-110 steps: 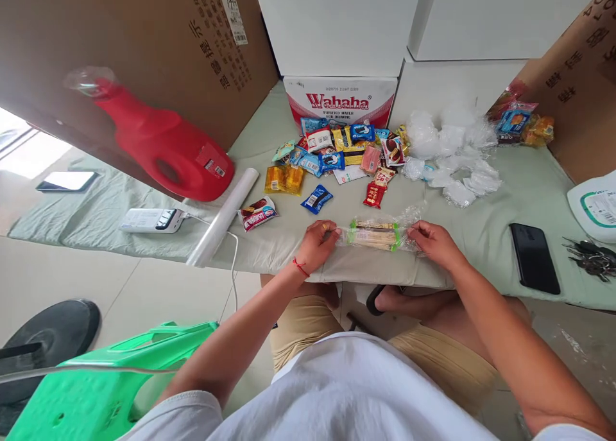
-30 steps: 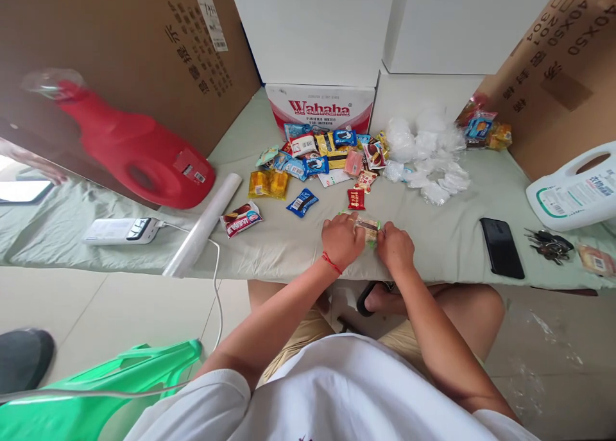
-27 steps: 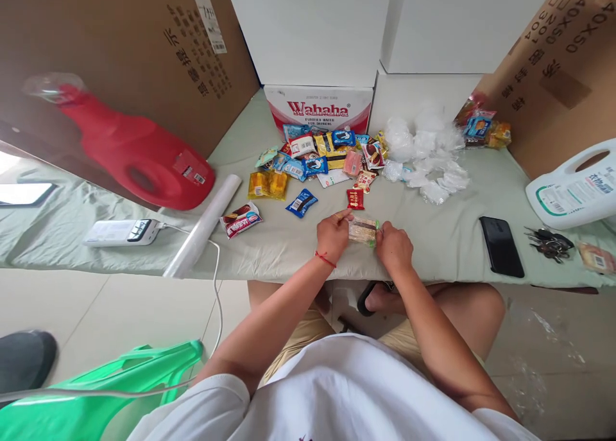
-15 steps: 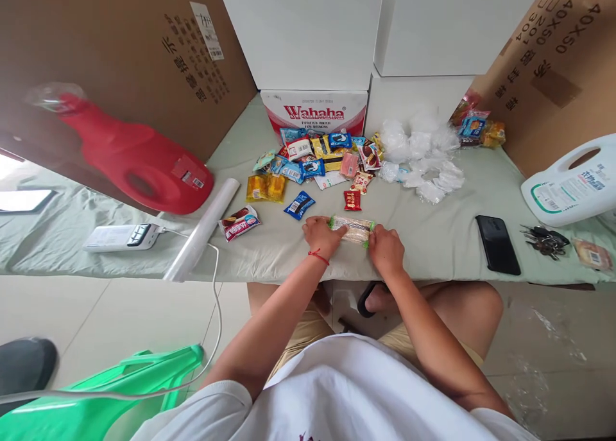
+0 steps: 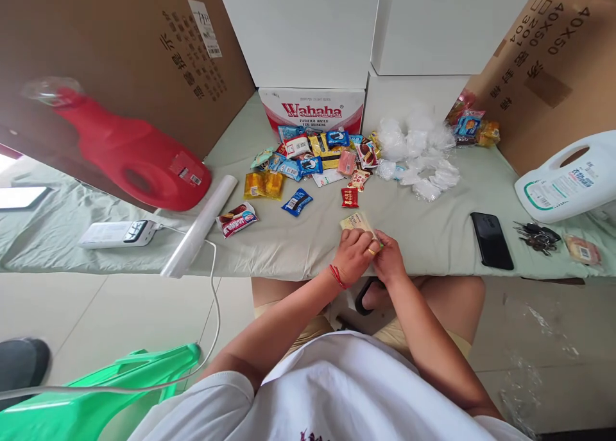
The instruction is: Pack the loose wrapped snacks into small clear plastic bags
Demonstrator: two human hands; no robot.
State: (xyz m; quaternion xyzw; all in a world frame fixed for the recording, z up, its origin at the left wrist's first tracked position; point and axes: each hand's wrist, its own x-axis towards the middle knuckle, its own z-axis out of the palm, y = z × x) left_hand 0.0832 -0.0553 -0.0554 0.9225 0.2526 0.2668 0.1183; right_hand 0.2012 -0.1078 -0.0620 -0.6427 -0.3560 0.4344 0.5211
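A pale yellow-green snack packet (image 5: 357,222) is held near the table's front edge. My left hand (image 5: 355,255), with a red string at the wrist and a ring, has its fingers closed over the packet's near part. Pressed up beside it, my right hand (image 5: 389,259) pinches the packet's right end. Just beyond lies a small red packet (image 5: 350,198). To the left are a blue packet (image 5: 297,202) and a red and white snack packet (image 5: 237,220). A pile of mixed snack packets (image 5: 320,155) lies farther back.
Crumpled clear bags (image 5: 418,152) lie behind, right of the pile. A plastic roll (image 5: 199,228), power bank (image 5: 117,233) and red jug (image 5: 139,158) are left. A phone (image 5: 491,241), keys (image 5: 538,237) and white jug (image 5: 568,181) are right. The Wahaha box (image 5: 312,112) stands behind.
My left hand has moved right, over the packet and close to my right hand. The packet has turned from lying sideways between both hands to a tilted position, showing a printed side.
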